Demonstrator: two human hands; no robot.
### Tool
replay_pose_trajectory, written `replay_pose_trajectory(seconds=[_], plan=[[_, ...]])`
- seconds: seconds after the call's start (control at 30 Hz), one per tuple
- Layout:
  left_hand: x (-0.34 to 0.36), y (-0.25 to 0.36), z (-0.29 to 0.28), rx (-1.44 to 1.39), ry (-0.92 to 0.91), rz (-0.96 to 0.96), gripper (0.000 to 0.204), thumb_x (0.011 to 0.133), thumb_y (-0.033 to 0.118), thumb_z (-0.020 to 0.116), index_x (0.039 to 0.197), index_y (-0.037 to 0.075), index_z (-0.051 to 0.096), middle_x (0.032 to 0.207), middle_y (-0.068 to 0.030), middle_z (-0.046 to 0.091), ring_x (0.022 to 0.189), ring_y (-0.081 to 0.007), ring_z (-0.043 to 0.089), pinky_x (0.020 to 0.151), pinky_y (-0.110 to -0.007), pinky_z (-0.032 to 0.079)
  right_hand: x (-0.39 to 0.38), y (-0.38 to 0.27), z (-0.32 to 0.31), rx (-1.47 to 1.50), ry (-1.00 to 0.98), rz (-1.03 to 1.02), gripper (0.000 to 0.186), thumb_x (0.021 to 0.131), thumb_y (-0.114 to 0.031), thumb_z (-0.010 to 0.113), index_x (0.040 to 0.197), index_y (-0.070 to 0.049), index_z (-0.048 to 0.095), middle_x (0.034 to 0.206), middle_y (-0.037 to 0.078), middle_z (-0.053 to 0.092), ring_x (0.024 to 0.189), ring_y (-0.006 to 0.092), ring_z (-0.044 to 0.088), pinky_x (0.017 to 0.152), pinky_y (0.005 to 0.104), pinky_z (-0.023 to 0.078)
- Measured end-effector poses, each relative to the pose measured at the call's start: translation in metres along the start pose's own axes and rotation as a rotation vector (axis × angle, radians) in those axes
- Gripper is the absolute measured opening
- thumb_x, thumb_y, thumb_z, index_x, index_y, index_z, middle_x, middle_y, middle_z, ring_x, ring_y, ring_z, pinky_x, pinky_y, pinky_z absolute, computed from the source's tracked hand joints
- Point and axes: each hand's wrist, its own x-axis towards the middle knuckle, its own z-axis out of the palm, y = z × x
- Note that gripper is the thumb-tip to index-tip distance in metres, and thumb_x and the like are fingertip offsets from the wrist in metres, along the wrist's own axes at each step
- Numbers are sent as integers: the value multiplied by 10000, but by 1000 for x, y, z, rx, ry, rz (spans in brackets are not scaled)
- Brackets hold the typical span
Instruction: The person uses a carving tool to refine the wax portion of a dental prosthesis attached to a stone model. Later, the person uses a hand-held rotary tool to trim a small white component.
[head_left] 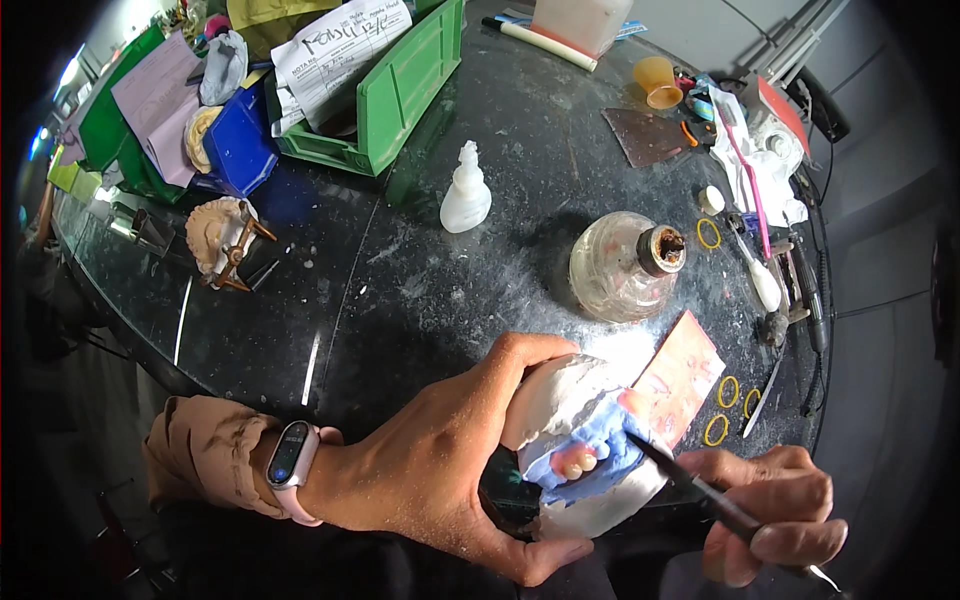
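My left hand (430,470) is wrapped round a white plaster dental model (560,395), thumb below and fingers over the top. Between its upper and lower halves lies a band of blue material (608,445). A few artificial teeth (577,466) set in pink stand in the blue. From the right, my right hand (785,505) grips a slim dark wax carver (700,488) like a pen. Its tip touches the blue material near the model's right side, close to a pink patch. Beside the model lies a pink wax sheet (680,385).
Just beyond the model stands a round glass spirit burner (612,270). A white dropper bottle (465,205) is farther back. Green bin (412,90) and blue bin (240,150) stand at the left, near a plaster model on a brass articulator (218,240). Yellow rubber bands (716,430) and a pink toothbrush (745,170) lie right.
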Motion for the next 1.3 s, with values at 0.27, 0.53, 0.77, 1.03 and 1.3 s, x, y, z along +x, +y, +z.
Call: replay_pose_trajectory(seconds=[0.27,0.53,0.77,1.03,1.3], plan=[[0,4,2,6,9,-73,1007,560,359,835,1257,-60,242,1080,-227,542,1000,-285,582,881,-359,466,16,-15,-30,-728,117,174,129,752,8,586,878,-8,612,787,171,530,494,145,500,417,197,356],[1,9,1,36,-2,-63,887,620,295,802,1243,-28,259,1050,-218,518,963,-273,580,818,-358,482,-15,18,-37,-1046,-364,485,189,764,19,608,916,-94,604,970,41,555,527,223,569,445,340,438],[0,22,10,-84,-7,-154,813,650,231,743,1252,-39,266,1174,-200,505,1068,-235,519,936,-333,402,-30,6,-42,-1035,-354,572,448,706,57,581,1130,-80,542,1063,109,541,666,274,614,512,346,488],[-10,35,48,-282,80,-47,866,665,249,727,1306,-29,214,1215,-184,417,1152,-223,416,1002,-356,317,-62,-48,14,-257,-49,262,1190,553,-462,851,1392,67,193,1388,303,258,1192,388,453,883,428,480],[-19,46,100,-738,456,-89,804,858,629,233,1353,-5,231,1259,-148,421,1158,-206,429,1007,-333,313,-65,-46,50,-214,334,172,1194,479,-489,869,1319,131,288,1282,242,400,1177,346,463,963,431,410]])
